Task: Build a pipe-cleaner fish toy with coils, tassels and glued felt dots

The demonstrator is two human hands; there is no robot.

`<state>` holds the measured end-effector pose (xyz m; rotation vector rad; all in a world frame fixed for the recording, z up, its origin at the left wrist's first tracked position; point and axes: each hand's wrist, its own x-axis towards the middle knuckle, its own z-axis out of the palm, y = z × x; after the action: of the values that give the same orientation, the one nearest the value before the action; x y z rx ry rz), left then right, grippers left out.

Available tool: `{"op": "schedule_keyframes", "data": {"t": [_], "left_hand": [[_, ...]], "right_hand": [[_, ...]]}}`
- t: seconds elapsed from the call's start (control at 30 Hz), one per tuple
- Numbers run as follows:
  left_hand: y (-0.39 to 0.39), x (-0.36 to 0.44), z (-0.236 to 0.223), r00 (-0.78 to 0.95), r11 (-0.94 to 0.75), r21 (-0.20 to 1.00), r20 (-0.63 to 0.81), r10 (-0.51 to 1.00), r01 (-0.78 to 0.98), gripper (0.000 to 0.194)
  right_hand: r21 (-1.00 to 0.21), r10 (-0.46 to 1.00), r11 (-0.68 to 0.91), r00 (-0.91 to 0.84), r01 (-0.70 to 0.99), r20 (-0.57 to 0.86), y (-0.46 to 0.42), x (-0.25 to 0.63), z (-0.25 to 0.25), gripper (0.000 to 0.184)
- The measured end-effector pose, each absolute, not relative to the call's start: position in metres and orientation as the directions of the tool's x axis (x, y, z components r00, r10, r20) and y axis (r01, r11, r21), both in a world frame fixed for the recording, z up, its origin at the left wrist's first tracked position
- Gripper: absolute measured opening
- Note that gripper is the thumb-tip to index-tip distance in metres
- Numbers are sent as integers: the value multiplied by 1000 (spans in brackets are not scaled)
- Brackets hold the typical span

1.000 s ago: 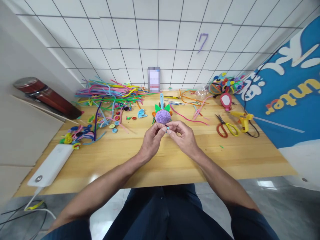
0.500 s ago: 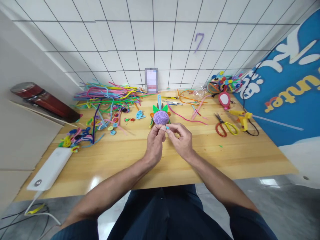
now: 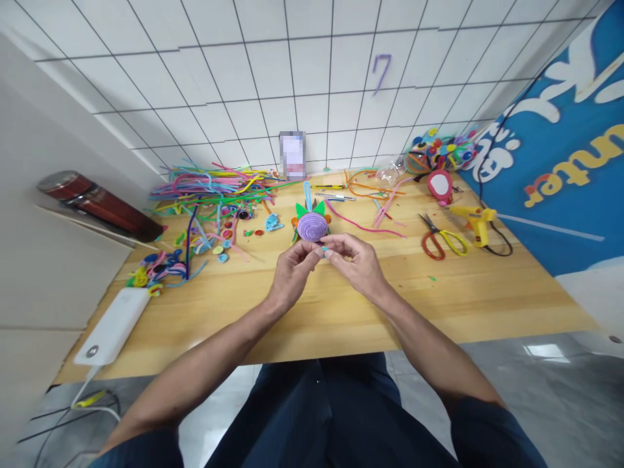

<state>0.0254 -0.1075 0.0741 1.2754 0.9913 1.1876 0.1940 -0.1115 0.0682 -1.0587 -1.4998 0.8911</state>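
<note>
Both hands meet over the middle of the wooden table (image 3: 439, 305). My left hand (image 3: 291, 272) and my right hand (image 3: 355, 259) pinch a small light-blue piece (image 3: 324, 249) between their fingertips. Just beyond the fingers lies a purple coiled pipe-cleaner figure (image 3: 312, 225) with green ears, orange bits at its sides and a blue loop on top. The hands are close to the figure; I cannot tell whether they touch it.
A heap of coloured pipe cleaners (image 3: 214, 185) and several small coils (image 3: 166, 263) lie at the left. Red-and-yellow scissors (image 3: 441, 239) and a yellow glue gun (image 3: 475, 221) lie at the right. A white power bank (image 3: 112, 325) sits at the near left edge, a red cylinder (image 3: 97, 205) beyond.
The hands stay pinched together on the small blue piece near the purple figure. The view has tilted a little; nothing on the table has moved.
</note>
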Motion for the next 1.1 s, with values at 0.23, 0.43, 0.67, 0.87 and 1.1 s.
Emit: {"op": "schedule_keyframes", "data": {"t": [0.23,0.43,0.67,0.87,1.1], "left_hand": [[-110,36,74,133,-80,990,95,987,-116,23],[-109,42,72,122,-68,986,87,989,-154,24],[-102,62,71,120,-29,985,50,991,-169,28],[-96,85,63,204,56,987,-24,979,-153,31],[-79,108,53,269,117,990,-93,959,-75,33]], "right_hand": [[-850,885,454,-29,265,464,-116,196,70,14],[-847,877,459,18,267,481,-118,199,74,10],[-880,913,374,50,292,405,-114,215,77,11],[-926,941,291,100,238,322,-111,236,70,10],[-973,939,97,306,210,159,-127,316,49,26]]}}
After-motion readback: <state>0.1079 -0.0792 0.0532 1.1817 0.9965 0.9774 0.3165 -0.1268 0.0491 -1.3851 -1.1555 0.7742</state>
